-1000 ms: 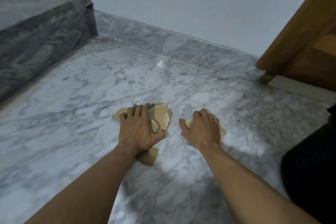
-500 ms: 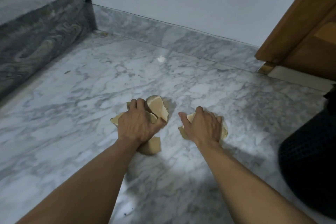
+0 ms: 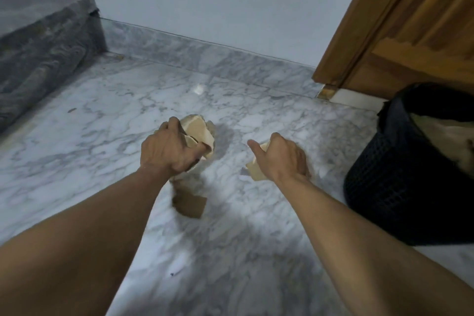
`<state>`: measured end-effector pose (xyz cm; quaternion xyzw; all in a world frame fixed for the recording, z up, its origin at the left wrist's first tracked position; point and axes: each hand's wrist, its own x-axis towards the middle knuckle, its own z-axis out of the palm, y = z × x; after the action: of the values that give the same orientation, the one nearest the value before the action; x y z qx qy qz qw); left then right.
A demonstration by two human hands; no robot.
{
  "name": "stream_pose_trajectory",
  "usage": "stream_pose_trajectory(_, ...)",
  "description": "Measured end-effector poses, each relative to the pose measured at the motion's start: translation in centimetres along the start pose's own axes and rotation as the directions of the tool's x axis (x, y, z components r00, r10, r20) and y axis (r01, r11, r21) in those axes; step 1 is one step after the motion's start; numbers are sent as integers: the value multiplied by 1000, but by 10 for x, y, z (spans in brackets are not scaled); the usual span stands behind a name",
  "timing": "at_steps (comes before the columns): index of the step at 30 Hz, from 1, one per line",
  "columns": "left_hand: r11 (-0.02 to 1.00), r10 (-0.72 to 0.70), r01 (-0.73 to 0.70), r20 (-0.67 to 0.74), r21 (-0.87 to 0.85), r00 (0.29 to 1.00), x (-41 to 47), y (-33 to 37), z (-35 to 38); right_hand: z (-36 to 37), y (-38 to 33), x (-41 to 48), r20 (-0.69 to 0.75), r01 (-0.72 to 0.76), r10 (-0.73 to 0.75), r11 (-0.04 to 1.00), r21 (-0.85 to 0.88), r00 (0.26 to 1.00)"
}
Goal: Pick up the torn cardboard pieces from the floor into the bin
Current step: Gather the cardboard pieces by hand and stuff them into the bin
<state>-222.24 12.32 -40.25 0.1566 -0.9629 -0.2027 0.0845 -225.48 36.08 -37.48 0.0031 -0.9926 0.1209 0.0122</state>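
I note the left hand point(image 3: 170, 151), fingers point(image 3: 172, 122) curled tight round a bunch of torn cardboard pieces point(image 3: 197, 128), over the middle of the marble floor point(image 3: 102, 136); the right hand point(image 3: 280, 159), near it, grips another cardboard piece point(image 3: 256, 173), fingers curled, thumb out. One more brown piece point(image 3: 189, 204) shows blurred under the left wrist, and I cannot tell whether it touches the floor. The black mesh bin point(image 3: 384, 187) stands at the floor's right edge, by the wooden door frame point(image 3: 384, 33).

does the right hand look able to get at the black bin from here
Probably yes. The right hand, gripping a cardboard piece, has only bare marble floor between it and the black bin, and the bin's top is open.
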Motion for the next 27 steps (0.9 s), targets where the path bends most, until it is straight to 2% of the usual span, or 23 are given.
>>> stream_pose_trajectory(7,999,-43,46,169,-12,985,-46,6,15,-1,3,-15,83,-18,16,999,30,996)
stream_pose_trajectory(10,995,49,-67,236,68,970,-73,10,34,16,2,-26,115,-27,23,999,37,993)
stream_pose_trajectory(13,960,142,-176,163,217,976,-90,-2,45,30,7,-36,113,-35,32,999,23,993)
stream_pose_trajectory(15,950,108,-144,139,277,984,-96,-11,49,38,14,-38,90,-38,40,999,-17,995)
stream_pose_trajectory(19,969,-68,27,158,245,985,-104,-20,58,56,23,-40,59,-28,30,999,-20,998)
stream_pose_trajectory(24,966,-53,33,71,258,996,-103,-18,58,78,36,-49,8,43,-43,991,-125,999)
stream_pose_trajectory(27,975,-47,25,93,222,995,-101,-13,60,85,40,-54,-58,179,-185,979,-94,981)
